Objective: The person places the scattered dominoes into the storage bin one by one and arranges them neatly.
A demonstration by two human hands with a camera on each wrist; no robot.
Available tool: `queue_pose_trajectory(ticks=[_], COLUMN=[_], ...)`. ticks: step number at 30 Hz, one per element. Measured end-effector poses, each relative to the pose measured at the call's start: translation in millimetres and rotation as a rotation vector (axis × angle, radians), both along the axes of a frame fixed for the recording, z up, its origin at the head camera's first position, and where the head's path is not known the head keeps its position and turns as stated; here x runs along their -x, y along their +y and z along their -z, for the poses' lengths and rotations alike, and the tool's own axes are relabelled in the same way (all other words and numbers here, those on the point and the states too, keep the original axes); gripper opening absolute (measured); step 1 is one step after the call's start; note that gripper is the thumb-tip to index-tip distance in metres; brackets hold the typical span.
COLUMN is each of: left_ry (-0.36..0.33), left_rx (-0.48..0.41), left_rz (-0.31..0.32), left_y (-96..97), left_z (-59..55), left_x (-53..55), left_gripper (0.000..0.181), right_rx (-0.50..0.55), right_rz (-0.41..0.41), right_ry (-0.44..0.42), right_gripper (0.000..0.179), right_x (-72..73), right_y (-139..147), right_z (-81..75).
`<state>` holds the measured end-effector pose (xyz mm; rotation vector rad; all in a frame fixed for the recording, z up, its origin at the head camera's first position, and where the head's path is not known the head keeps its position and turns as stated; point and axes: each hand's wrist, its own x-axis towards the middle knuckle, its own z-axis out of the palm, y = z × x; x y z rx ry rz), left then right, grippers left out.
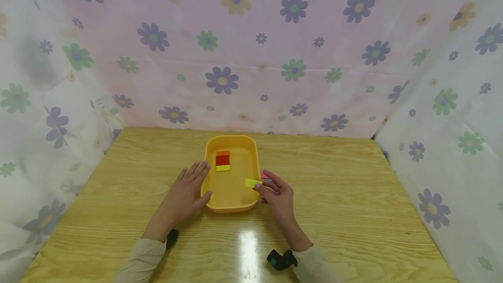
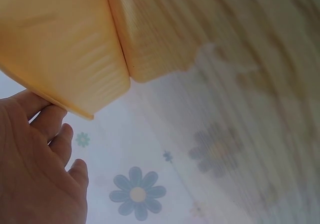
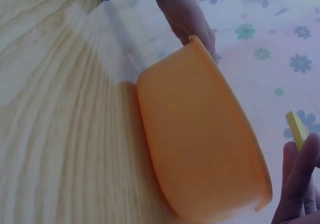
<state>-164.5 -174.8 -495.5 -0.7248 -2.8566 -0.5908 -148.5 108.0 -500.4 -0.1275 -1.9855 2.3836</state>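
Note:
A yellow-orange plastic tub [image 1: 235, 195] stands on the table. My left hand [image 1: 186, 198] rests on its left rim, fingers fairly straight and the thumb near the front left corner. In the left wrist view, fingertips [image 2: 62, 139] show at the rim. My right hand [image 1: 279, 193] pinches a small yellow block [image 1: 253, 183] between thumb and fingers over the tub's right rim. Behind those fingers a bit of pink [image 1: 264, 174] and blue shows, mostly hidden. Inside the tub, an orange block [image 1: 222, 153], a red block [image 1: 222, 160] and a yellow block [image 1: 222, 168] lie against each other.
The wood-grain table [image 1: 334, 178] extends on both sides of the tub. A flowered cloth [image 1: 251, 56] hangs behind it and along both sides. Dark wrist devices [image 1: 280, 260] sit at both sleeves.

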Motion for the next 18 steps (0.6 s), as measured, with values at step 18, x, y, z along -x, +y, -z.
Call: queue_pose_trajectory(ticks=[18], left_ry=[0.026], left_rx=[0.028], left_rz=[0.002], left_y=[-2.2], left_z=[6.2], left_x=[3.6], left_gripper=[0.073], right_rx=[0.033], right_rz=[-0.045], right_ry=[-0.007], right_gripper=[0.047], right_x=[35.8], right_y=[-40.7], right_z=[-35.0])
